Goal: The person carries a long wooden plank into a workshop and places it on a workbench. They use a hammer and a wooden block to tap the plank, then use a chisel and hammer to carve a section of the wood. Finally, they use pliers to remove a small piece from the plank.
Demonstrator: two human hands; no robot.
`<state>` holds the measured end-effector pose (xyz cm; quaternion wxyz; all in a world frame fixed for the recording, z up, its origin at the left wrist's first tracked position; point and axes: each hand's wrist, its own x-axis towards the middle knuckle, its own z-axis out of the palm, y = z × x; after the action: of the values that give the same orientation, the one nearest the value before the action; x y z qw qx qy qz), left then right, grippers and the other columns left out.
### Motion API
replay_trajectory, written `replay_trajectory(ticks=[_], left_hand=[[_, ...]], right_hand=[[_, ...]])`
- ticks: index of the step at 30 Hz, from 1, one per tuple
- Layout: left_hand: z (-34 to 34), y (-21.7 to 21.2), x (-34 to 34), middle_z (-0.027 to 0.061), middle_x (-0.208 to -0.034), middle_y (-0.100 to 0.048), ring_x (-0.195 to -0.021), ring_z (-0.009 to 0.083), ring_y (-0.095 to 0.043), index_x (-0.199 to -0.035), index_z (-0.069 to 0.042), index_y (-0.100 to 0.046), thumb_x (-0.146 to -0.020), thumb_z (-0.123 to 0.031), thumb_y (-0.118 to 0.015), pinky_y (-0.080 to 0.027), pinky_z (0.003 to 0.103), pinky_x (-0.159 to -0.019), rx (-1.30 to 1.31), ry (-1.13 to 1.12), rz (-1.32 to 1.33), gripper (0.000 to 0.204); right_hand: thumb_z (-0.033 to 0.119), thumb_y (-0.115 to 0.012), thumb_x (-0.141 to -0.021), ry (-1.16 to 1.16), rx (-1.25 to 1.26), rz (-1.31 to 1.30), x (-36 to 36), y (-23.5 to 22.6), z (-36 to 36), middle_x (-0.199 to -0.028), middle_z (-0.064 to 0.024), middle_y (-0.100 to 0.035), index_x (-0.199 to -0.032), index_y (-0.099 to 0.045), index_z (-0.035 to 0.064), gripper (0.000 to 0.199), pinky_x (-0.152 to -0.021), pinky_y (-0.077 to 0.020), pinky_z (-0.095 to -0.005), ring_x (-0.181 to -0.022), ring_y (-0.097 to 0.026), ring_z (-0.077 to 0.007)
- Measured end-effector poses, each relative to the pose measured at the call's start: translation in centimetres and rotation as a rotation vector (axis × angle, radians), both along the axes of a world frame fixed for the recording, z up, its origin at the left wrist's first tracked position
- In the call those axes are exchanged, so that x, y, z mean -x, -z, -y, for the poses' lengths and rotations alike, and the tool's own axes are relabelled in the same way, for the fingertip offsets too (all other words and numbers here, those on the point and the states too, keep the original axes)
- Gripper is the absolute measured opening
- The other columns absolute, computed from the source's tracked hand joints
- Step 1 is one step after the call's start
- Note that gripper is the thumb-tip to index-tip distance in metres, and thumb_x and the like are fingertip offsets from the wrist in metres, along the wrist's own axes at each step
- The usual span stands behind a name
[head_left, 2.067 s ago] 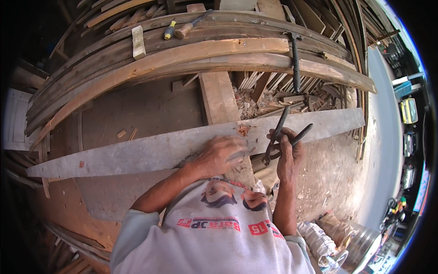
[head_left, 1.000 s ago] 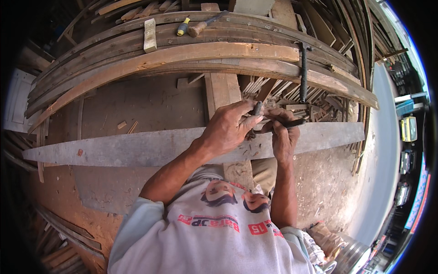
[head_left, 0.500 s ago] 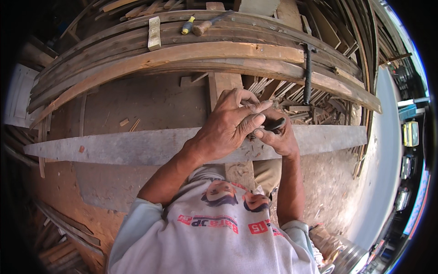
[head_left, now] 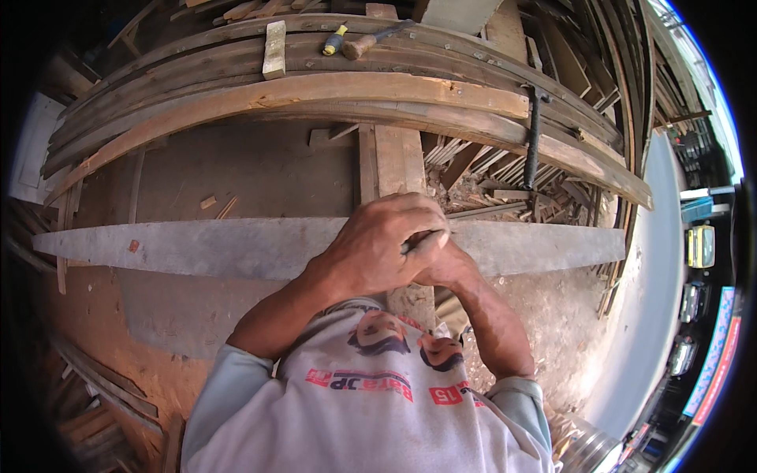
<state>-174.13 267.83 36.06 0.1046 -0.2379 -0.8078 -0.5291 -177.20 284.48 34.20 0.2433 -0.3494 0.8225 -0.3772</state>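
Observation:
Both hands meet above a long grey plank [head_left: 205,244] that lies crosswise in front of me. My left hand [head_left: 386,240] is closed, its curled fingers lapping over the right. Behind it, my right hand [head_left: 443,264] is closed too and mostly covered. A small dark thing [head_left: 413,241] shows in the gap between thumb and fingers. Its kind cannot be made out, nor which hand grips it. An upright post-like board [head_left: 399,162] runs away from me beneath the hands and the plank.
Long timbers [head_left: 292,93] stretch across the far side, bearing a yellow-and-blue-handled screwdriver [head_left: 334,41], a wooden-handled chisel [head_left: 359,49] and a short wood block [head_left: 274,51]. A black-handled hammer [head_left: 534,134] hangs over their edge. Wood scraps [head_left: 501,169] lie beyond the plank, and a road [head_left: 658,260] passes at right.
My left hand has come down and folded over the right. The right hand has turned inward, so the dark thing it held is now mostly hidden.

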Motion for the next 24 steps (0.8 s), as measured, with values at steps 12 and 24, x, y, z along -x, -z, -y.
replay_trajectory(ticks=[12, 24], left_hand=[[5.9, 8.5, -7.7, 0.0190, -0.119, -0.069, -0.113, 0.0316, -0.066, -0.112, 0.000, -0.069, -0.094, -0.027, -0.062, -0.054, 0.044, -0.095, -0.473, -0.046, 0.138, 0.033], [4.7, 10.5, -6.9, 0.0138, -0.123, -0.068, -0.115, 0.0188, -0.065, -0.133, 0.004, -0.058, -0.104, -0.021, -0.061, -0.051, 0.034, -0.101, -0.347, -0.039, 0.647, 0.038]], right_hand=[[0.022, -0.067, -0.083, -0.296, -0.162, -0.471, -4.6, 5.9, 6.9, -0.080, -0.0112, -0.073, -0.089, -0.074, 0.0122, 0.014, -0.070, -0.0602, -0.0407, -0.080, -0.075, -0.0287], [0.023, -0.071, -0.095, 0.466, 0.855, 0.168, -4.9, -2.8, -0.2, -0.072, -0.0019, -0.056, -0.093, -0.053, 0.0083, 0.023, -0.056, -0.0489, -0.0361, -0.065, -0.057, -0.0132]])
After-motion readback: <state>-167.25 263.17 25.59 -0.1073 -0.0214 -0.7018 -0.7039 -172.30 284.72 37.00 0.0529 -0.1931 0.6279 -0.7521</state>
